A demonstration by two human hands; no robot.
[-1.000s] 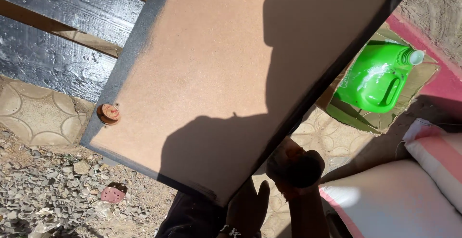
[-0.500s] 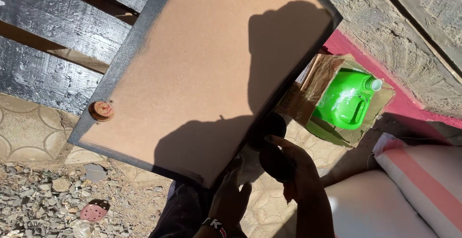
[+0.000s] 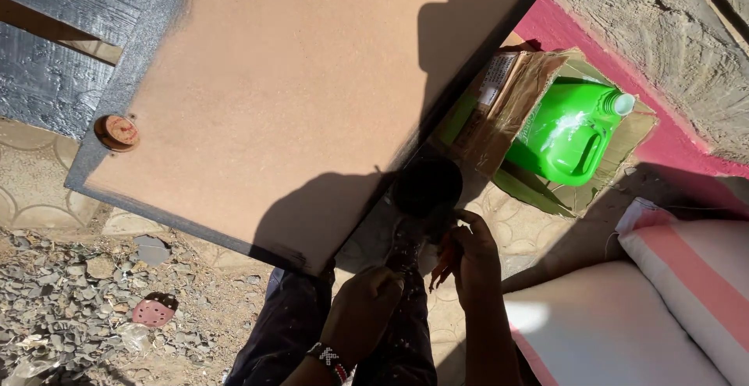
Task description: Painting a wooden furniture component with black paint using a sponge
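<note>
A large brown fibreboard panel (image 3: 273,97) with black-painted edges lies tilted across the view, a round knob (image 3: 117,132) near its left corner. My right hand (image 3: 472,265) is at the panel's lower right edge, fingers curled under a dark round object (image 3: 425,185) that it holds against that edge. My left hand (image 3: 363,312), with a beaded band on the wrist, is curled into a fist just below the panel's bottom corner; what is inside it is hidden. My paint-speckled dark trousers (image 3: 296,331) show beneath both hands.
A green plastic jug (image 3: 569,132) lies in an open cardboard box (image 3: 499,109) to the right. White and pink sacks (image 3: 686,277) sit at the lower right. Black planks (image 3: 47,66), patterned paving, gravel and a pink sanding disc (image 3: 154,308) are at the left.
My left hand has gone from spread fingers to a fist. My right hand has brought the dark round object up against the panel's edge. The view has shifted left.
</note>
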